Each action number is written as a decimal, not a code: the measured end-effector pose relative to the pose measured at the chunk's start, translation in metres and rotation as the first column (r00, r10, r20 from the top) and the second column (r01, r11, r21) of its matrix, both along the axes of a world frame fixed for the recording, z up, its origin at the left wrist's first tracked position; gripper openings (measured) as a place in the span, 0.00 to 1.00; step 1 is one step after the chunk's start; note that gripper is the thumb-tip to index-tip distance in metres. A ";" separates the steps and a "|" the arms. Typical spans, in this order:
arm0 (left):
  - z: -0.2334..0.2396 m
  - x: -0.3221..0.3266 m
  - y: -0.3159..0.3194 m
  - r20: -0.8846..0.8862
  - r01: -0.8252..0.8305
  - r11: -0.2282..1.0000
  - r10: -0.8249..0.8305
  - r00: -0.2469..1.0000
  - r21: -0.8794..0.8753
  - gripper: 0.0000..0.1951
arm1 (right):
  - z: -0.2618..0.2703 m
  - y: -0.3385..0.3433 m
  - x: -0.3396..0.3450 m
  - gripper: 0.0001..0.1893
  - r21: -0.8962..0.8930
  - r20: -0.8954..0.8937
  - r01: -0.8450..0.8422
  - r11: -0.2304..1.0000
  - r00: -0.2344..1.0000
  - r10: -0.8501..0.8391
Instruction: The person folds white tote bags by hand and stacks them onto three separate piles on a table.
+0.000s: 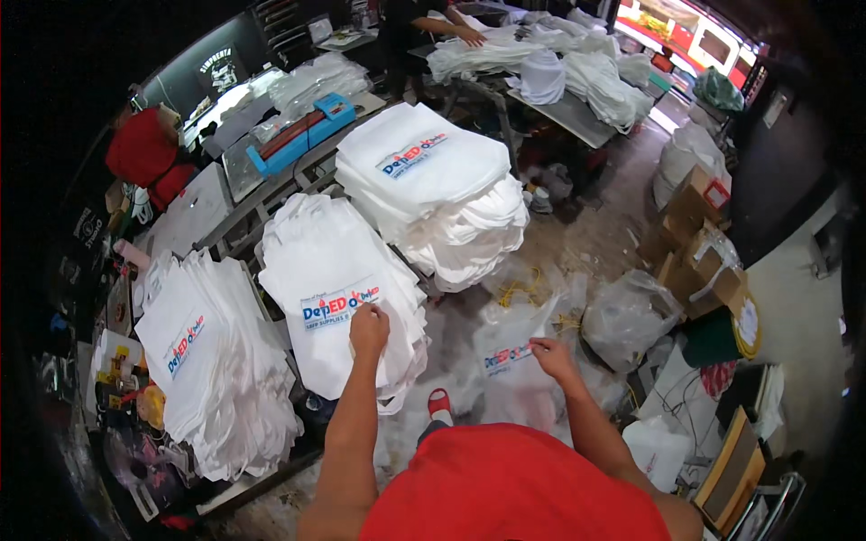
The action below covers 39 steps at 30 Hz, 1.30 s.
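Note:
My left hand [369, 328] rests with curled fingers on the top bag of the middle stack of printed white fabric bags [338, 260]; whether it pinches the cloth cannot be told. Off to the right, my right hand [553, 357] is closed at the printed edge of a clear plastic bag [514, 379], whose blue and red print shows beside the fingertips. A taller stack of white bags [433, 176] stands behind the middle one, and another stack [216, 358] leans at the left.
A blue heat sealer [304, 132] lies on the back-left table. Across the room a co-worker's hand [470, 35] touches piled white bags [582, 67]. Cardboard boxes [697, 250], a filled clear plastic bag [629, 318] and yellow twine [519, 287] are at the right.

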<state>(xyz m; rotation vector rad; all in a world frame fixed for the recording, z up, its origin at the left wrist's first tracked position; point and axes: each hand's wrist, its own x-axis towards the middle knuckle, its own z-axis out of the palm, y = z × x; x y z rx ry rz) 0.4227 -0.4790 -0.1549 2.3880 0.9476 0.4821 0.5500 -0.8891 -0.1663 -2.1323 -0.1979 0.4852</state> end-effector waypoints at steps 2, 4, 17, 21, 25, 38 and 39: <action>-0.013 -0.008 0.001 0.158 0.009 0.998 -0.020 0.987 0.068 0.14 | 0.004 0.028 -0.007 0.16 -0.018 0.038 -0.106 0.994 0.994 0.107; -0.028 -0.019 0.005 0.200 0.017 0.974 -0.062 0.978 0.224 0.20 | -0.005 0.051 -0.008 0.16 -0.028 0.059 -0.216 0.976 0.974 0.218; -0.022 -0.075 -0.088 0.023 0.037 0.977 -0.043 0.999 0.211 0.16 | -0.004 0.025 -0.036 0.15 0.022 -0.136 -0.183 0.983 0.973 0.184; 0.011 -0.076 -0.088 -0.193 0.129 0.987 -0.108 0.975 0.100 0.11 | -0.013 0.022 -0.034 0.16 0.106 -0.170 -0.143 0.984 0.972 0.160; 0.026 -0.085 -0.070 -0.383 0.289 0.820 -0.504 0.774 -0.494 0.20 | -0.011 0.047 -0.036 0.16 0.073 -0.092 -0.204 0.976 0.973 0.211; -0.011 -0.024 -0.036 0.080 0.117 0.972 -0.136 0.987 0.205 0.14 | -0.015 0.133 -0.039 0.17 0.134 -0.115 -0.314 0.940 0.937 0.329; -0.017 -0.025 -0.034 0.083 0.078 0.972 -0.099 0.992 0.224 0.10 | -0.007 0.142 -0.043 0.20 0.114 -0.127 -0.348 0.931 0.924 0.361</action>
